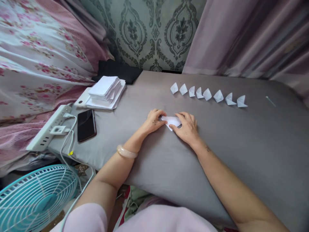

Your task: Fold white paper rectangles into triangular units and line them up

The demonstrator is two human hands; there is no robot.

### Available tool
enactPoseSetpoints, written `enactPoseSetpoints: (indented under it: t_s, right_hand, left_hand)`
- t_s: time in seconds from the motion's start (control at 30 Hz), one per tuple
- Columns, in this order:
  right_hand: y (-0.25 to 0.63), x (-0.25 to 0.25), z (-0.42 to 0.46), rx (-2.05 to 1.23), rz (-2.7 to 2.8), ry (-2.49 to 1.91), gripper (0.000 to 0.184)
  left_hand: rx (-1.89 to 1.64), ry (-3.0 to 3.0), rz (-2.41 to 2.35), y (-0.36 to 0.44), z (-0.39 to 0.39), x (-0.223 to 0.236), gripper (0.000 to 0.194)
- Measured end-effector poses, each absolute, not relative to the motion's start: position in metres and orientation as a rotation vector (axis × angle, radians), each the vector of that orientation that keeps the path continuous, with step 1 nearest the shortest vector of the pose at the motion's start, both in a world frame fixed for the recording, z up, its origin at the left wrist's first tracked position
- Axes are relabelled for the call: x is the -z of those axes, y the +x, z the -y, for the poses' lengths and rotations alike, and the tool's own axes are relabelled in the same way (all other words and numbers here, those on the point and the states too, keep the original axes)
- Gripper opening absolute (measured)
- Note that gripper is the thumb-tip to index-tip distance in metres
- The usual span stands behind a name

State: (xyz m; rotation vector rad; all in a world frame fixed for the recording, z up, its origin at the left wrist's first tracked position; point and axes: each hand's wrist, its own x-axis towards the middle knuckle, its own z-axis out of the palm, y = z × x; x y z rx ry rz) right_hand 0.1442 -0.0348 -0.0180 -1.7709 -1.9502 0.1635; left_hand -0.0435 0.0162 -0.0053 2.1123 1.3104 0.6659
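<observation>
A small white folded paper [172, 121] lies on the grey cloth-covered table [253, 145]. My left hand [154, 120] pinches its left end with curled fingers. My right hand [187, 128] presses down on its right side, fingers bent over it. Beyond the hands, a row of several folded white paper triangles [207, 95] stands along the back of the table. A stack of white paper sheets [106, 91] sits at the left rear corner.
A black phone [86, 124] lies at the left edge beside a white power strip [49, 127] with cables. A teal fan [36, 196] stands low left. Floral bedding lies left, curtains behind. A thin stick [270, 101] rests far right.
</observation>
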Motion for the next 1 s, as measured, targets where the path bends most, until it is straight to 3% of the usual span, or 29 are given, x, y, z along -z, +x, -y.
enactPoseSetpoints:
  t_s: [0.23, 0.4, 0.5, 0.8, 1.0]
  right_hand:
    - [0.144, 0.017, 0.034, -0.157, 1.966, -1.756, 0.042]
    - [0.144, 0.018, 0.032, -0.124, 2.000, -1.708, 0.033]
    - [0.145, 0.018, 0.031, -0.130, 2.034, -1.681, 0.028]
    - [0.153, 0.014, 0.029, -0.325, 1.996, -1.741, 0.031]
    - [0.169, 0.011, 0.023, -0.530, 1.943, -1.673, 0.023]
  left_hand:
    - [-0.685, 2.109, -1.281, -0.044, -0.015, 0.004, 0.017]
    - [-0.612, 2.149, -1.233, -0.043, -0.015, -0.001, 0.035]
    - [-0.516, 2.195, -1.196, -0.044, -0.016, -0.003, 0.034]
    - [-0.362, 2.262, -1.159, -0.046, -0.020, -0.004, 0.029]
    - [-0.378, 2.242, -1.156, -0.046, -0.020, -0.005, 0.026]
